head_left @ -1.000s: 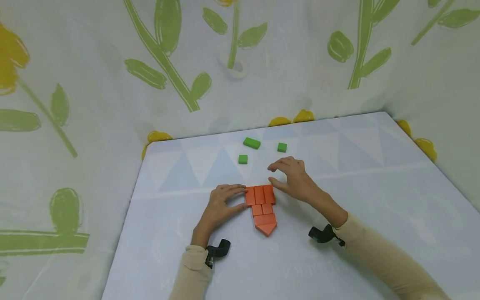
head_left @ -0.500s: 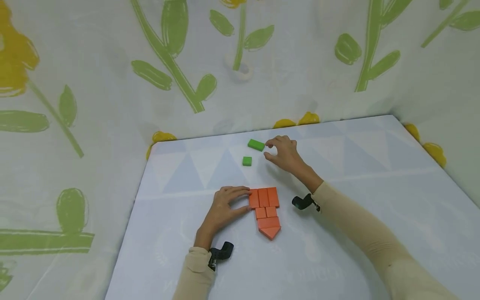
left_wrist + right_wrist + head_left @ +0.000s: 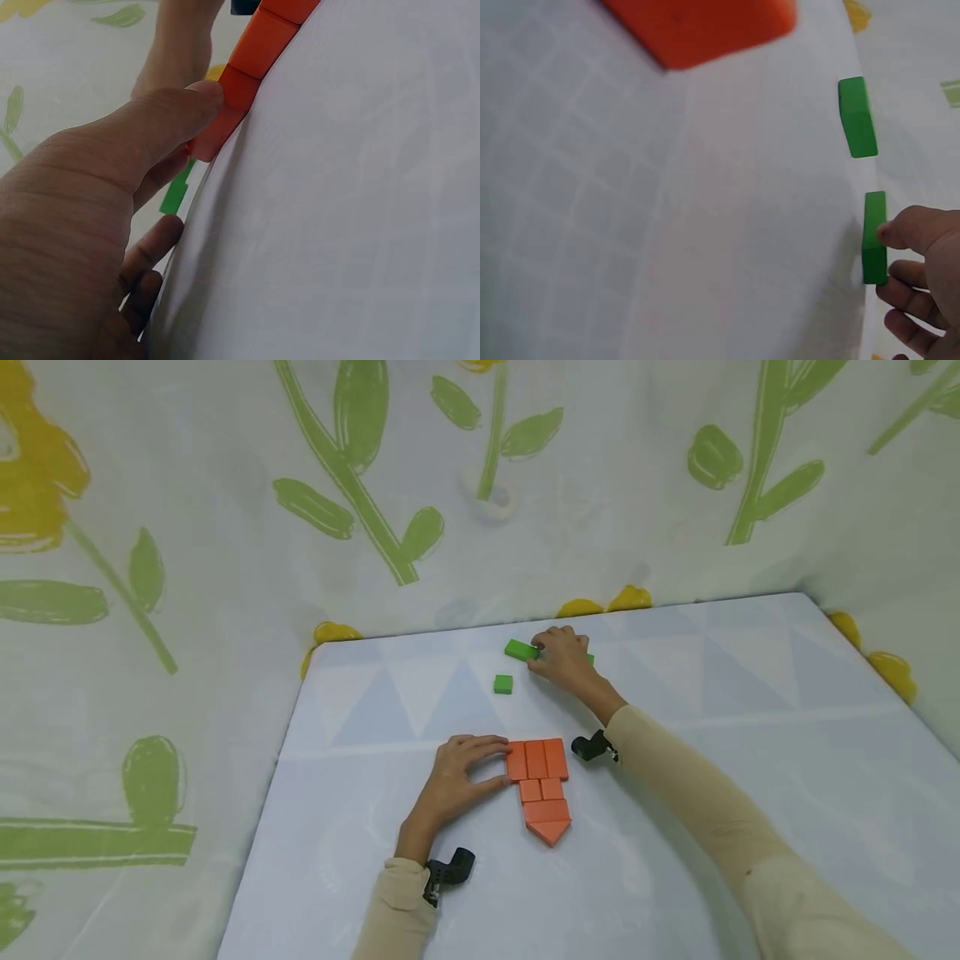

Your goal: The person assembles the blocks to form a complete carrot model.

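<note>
Orange blocks (image 3: 536, 760) lie flat and close together on the table, in a shape that ends in a near-side point. My left hand (image 3: 453, 777) holds the leftmost block of the far row, thumb at its near end and fingertips at its far end. In the left wrist view, the thumb (image 3: 202, 96) presses against the orange side. Farther back, my right hand (image 3: 564, 662) pinches the right end of a long green block (image 3: 519, 650). The right wrist view has my thumb (image 3: 904, 229) on this block's near side, with the fingers beyond it.
A small green block (image 3: 503, 684) lies nearer than the long one. Another green block (image 3: 591, 660) shows partly behind my right hand. The table's back edge runs just beyond, against a white curtain (image 3: 247, 568) with printed plants.
My right hand has moved away from the orange blocks to the back and closed on the long green block's right end. The left hand stays by the orange blocks; the head view has shifted slightly.
</note>
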The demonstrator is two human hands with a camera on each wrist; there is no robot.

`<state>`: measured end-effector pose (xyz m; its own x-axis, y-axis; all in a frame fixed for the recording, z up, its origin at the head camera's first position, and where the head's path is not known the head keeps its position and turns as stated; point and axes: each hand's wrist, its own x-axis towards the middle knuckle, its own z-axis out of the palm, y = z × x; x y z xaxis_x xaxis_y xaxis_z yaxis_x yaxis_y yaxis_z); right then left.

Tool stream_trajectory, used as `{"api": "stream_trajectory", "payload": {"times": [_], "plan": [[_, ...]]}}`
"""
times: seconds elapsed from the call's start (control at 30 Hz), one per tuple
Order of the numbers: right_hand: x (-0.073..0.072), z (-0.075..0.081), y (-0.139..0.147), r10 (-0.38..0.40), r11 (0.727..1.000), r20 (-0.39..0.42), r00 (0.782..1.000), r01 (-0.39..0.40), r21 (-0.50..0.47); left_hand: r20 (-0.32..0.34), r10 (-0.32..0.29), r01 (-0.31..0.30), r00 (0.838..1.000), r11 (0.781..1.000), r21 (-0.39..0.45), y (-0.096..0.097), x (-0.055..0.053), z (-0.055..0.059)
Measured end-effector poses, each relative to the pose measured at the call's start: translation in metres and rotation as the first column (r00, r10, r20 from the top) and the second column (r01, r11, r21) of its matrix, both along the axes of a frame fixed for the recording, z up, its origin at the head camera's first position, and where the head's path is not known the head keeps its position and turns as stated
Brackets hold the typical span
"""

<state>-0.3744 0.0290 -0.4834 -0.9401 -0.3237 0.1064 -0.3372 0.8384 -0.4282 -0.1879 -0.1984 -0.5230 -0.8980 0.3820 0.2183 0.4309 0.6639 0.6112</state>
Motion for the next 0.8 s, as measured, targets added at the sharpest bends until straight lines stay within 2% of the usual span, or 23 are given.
{"api": "stream_trajectory", "payload": {"times": [0.17,0.3,0.47,0.6,0.8], "plan": [[0.0,0.0,0.002,-0.021,1.0,0.024,1.0,0.02,0.007,-0.004,-0.012,0.012,1.0,1.0,-0.001,0.004,0.001,0.0],[0.003,0.008,0.008,-0.016,0.999,0.011,1.0,0.017,-0.031,-0.024,-0.006,0.006,1.0,1.0,-0.006,0.004,0.0,0.001],[0.012,0.017,0.02,0.005,0.998,-0.019,1.0,-0.006,-0.07,-0.011,0.002,-0.002,1.0,1.0,-0.026,0.002,-0.001,0.003],[0.026,0.02,0.03,0.055,0.995,-0.054,0.997,-0.059,-0.08,0.005,0.008,-0.008,1.0,0.999,-0.038,0.001,0.0,0.003],[0.057,0.025,0.035,0.18,0.981,-0.077,0.981,-0.184,-0.055,0.0,0.013,-0.013,1.0,0.999,-0.03,0.0,-0.001,0.003]]}}
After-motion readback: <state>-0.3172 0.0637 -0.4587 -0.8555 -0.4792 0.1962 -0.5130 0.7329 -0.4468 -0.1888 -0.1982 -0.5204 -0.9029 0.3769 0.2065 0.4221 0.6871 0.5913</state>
